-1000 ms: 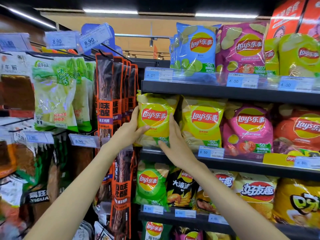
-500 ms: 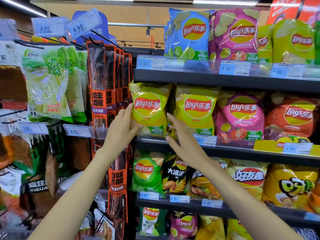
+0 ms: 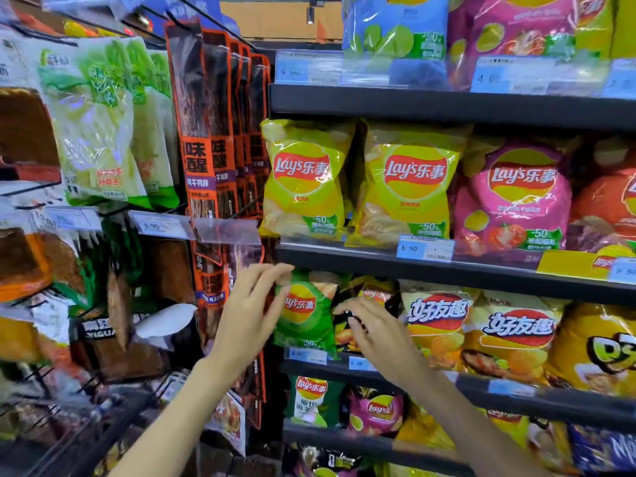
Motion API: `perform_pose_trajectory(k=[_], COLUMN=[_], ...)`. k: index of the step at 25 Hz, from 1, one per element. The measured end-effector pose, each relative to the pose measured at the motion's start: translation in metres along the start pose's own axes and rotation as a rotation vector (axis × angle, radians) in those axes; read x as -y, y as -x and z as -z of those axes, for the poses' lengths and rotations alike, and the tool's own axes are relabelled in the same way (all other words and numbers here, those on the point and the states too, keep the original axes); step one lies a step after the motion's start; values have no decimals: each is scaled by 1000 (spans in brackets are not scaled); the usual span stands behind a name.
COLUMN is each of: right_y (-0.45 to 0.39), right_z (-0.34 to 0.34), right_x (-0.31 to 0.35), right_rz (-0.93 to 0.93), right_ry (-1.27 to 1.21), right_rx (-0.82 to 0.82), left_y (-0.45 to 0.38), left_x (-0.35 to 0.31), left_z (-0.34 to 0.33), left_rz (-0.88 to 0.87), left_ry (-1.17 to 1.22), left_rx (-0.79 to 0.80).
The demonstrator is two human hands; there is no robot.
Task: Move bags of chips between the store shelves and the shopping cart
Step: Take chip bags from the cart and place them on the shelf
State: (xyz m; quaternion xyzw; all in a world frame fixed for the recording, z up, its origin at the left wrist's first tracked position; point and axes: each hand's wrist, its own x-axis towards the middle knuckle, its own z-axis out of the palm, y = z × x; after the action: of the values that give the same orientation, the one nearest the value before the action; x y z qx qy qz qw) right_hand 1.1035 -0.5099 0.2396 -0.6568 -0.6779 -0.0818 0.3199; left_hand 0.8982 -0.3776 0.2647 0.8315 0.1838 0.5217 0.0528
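Two hands' fingers (image 3: 272, 273) loosely spread before green chip bag (image 3: 306, 325).

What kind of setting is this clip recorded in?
Almost certainly a shop's snack aisle. Dark shelves hold rows of chip bags, such as a yellow Lay's bag. Price tags clip to the shelf edges, and packets hang from pegs at the left.

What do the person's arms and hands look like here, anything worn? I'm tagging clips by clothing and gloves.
Both forearms are bare as far as the picture shows: no sleeves, gloves, watch or bracelet in view. The left hand and the right hand show no rings that I can make out, though motion blur softens the fingers. The nails look short and unpainted.
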Motion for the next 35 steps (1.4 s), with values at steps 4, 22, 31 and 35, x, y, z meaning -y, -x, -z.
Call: perform_pose_trajectory(k=[4, 22, 31, 35], right_y=[4, -36, 47, 63], right_z=[-63, -74, -18, -15], right_x=[-21, -21, -45, -77], right_rz=[-284, -556, -277, -249], right_ry=[-347, -818, -103, 564], right_rx=[139, -4, -309, -99], left_y=[67, 85, 48, 19], left_x=[17, 19, -10, -20], left_z=[-42, -133, -119, -156], left_rz=[268, 622, 95, -195], left_ry=[143, 237, 90, -236], left_rx=[224, 389, 329, 464])
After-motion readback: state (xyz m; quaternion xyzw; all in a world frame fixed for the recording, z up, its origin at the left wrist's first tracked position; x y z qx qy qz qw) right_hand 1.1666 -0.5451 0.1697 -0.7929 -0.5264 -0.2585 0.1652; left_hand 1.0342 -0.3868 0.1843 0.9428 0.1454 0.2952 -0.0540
